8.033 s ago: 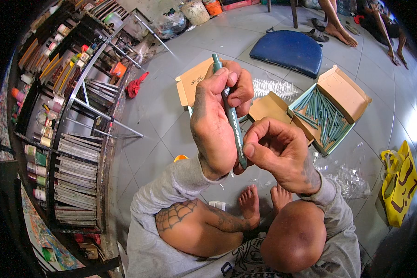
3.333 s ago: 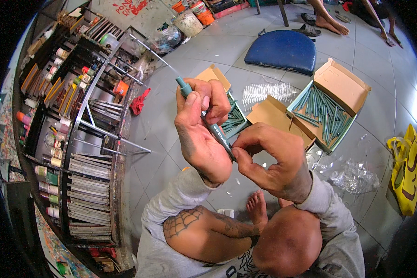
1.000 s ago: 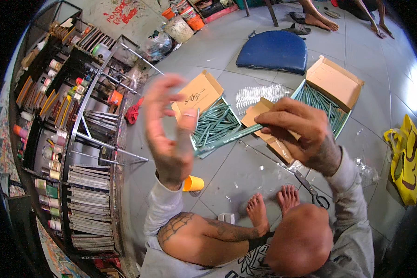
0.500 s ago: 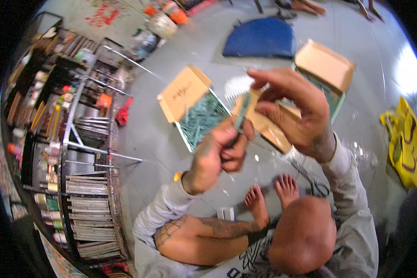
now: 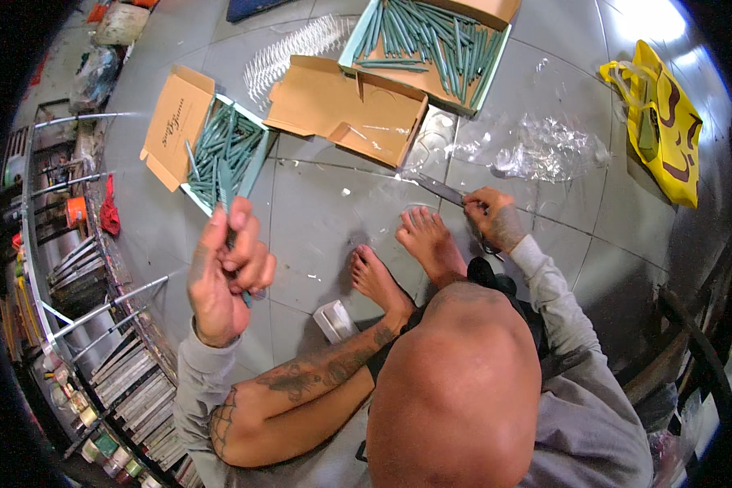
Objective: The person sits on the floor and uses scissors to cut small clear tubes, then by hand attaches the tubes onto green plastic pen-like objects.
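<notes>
My left hand [image 5: 232, 272] is raised in front of the left box, its fingers closed round a slim teal stick [image 5: 224, 180] that points up and away. Part of the stick also shows below the palm. Down by the floor, my right hand [image 5: 494, 218] grips the dark handles of a pair of scissors [image 5: 443, 189], whose blades point to the far left. Many similar teal sticks [image 5: 228, 134] lie in an open teal-and-brown box [image 5: 168, 134] on the left. A bigger open box [image 5: 486, 88] at the far side holds more sticks in a loose pile.
An open brown carton [image 5: 317, 93] lies between the boxes, with rows of small white pieces [image 5: 297, 57] behind it. Crumpled clear plastic [image 5: 553, 150] and a yellow bag [image 5: 667, 122] are at right. A small white box [image 5: 334, 321] stands near my feet. Shelving [image 5: 98, 313] lines the left.
My right hand has moved down from beside the left hand to the scissors on the floor and taken hold of them. The left hand has shifted left, still holding the stick. The view has moved.
</notes>
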Tool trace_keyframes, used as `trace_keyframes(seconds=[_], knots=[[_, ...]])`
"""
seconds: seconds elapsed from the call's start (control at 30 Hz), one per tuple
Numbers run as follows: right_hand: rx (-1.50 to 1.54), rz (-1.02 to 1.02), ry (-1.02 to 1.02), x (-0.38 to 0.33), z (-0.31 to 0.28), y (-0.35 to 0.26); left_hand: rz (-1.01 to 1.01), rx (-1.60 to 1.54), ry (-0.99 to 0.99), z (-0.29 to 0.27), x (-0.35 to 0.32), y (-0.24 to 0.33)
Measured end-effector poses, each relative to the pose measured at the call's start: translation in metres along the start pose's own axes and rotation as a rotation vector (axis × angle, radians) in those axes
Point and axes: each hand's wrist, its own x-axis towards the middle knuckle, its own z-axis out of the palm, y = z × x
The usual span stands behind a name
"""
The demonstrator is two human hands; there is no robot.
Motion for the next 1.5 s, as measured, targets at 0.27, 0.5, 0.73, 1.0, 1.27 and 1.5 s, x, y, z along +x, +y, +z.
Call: trace_keyframes(seconds=[0.27, 0.5, 0.73, 1.0, 1.27, 1.5], knots=[[-0.201, -0.059, -0.076, -0.009, 0.02, -0.01, -0.028, -0.146, -0.074, 0.001, 0.014, 0.004], [-0.244, -0.131, 0.069, -0.018, -0.014, -0.02, -0.297, -0.123, 0.034, -0.015, 0.018, -0.034], [-0.262, 0.061, 0.206, -0.046, -0.035, 0.021, -0.445, -0.093, 0.03, -0.026, 0.026, -0.065], [-0.225, 0.364, 0.493, -0.083, -0.058, 0.067, -0.4, -0.049, 0.05, -0.034, 0.03, -0.064], [-0.311, 0.239, 0.367, -0.075, -0.08, 0.065, -0.278, 0.029, 0.168, -0.03, 0.028, -0.057], [-0.467, -0.258, -0.067, -0.04, 0.001, -0.031, -0.329, -0.005, 0.136, -0.029, 0.027, -0.055]])
